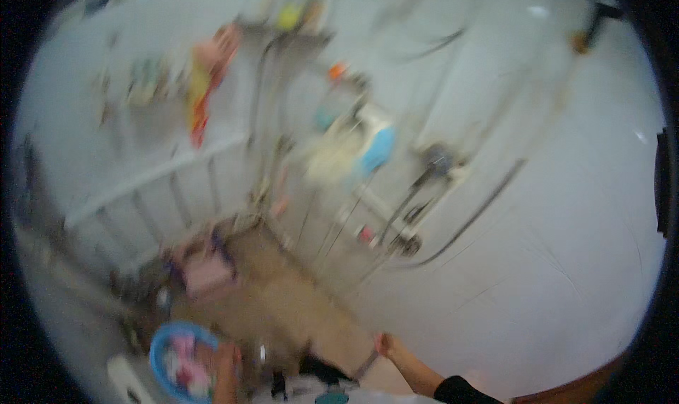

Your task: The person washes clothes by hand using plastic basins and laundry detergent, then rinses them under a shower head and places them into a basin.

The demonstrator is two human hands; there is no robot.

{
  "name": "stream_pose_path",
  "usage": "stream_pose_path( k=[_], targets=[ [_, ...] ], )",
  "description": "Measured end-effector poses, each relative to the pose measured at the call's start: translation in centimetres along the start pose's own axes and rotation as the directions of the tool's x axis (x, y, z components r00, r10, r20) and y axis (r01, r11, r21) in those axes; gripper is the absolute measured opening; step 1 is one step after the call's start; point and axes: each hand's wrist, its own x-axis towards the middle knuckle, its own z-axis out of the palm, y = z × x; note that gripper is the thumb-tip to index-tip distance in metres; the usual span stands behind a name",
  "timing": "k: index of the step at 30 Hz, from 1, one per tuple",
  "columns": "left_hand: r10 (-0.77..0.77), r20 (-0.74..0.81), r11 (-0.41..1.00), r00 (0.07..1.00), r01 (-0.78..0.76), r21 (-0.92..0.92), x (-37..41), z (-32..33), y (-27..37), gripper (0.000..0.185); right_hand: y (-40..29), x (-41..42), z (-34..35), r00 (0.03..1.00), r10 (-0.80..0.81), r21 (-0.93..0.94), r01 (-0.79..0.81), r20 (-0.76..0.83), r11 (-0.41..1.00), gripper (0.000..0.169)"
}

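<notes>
The picture is heavily blurred. At the lower left, a blue plastic basin (157, 362) holds pink, white and dark red items that look like cloth. My left hand (227, 353) is at the basin's right rim, with its fingers towards the inside; blur hides whether they grip the rim or the cloth. Low and right of the middle, my right hand (386, 345) is raised away from the basin, its fingers seemingly curled. A thin dark strip runs down and left from beside it, and I cannot tell whether the hand holds it.
A pale wall with a shelf (286, 35), hanging cables and a blue-and-white item (377, 150) lies ahead. A white railing (159, 178) runs along the left. A pink container or bag (208, 274) stands in the corner on the brown floor (286, 292). Part of a white object (130, 380) shows beside the basin.
</notes>
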Motion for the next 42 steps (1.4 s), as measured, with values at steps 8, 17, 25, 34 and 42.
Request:
stream_pose_path(
  k=[8,17,25,34,42],
  targets=[
    [-0.149,-0.229,0.988,0.962,0.137,-0.069,-13.6,-3.0,3.1,0.025,-3.1,3.1,1.4,0.880,0.423,0.211,-0.465,0.216,0.860,0.020],
    [-0.289,-0.536,0.947,0.793,0.154,-0.283,-23.7,-3.0,-0.9,0.019,-5.1,6.6,24.2,0.758,0.636,-0.363,-0.557,0.146,0.747,0.028],
    [-0.267,-0.679,0.960,0.684,0.125,-0.251,-20.5,-4.0,-2.7,0.024,-0.4,1.3,37.8,0.558,0.760,-0.728,-0.359,0.334,0.584,0.038],
    [0.067,-0.865,0.840,0.498,0.440,0.318,-17.0,-11.8,-6.3,0.047,7.8,2.0,39.5,0.784,0.209,-0.807,0.534,0.584,0.254,0.042],
    [-0.426,-0.696,0.904,0.577,0.304,-0.301,-14.9,-20.7,-6.3,0.071,5.2,7.0,45.0,0.725,0.648,-0.689,-0.348,0.232,0.636,0.035]
  ],
)
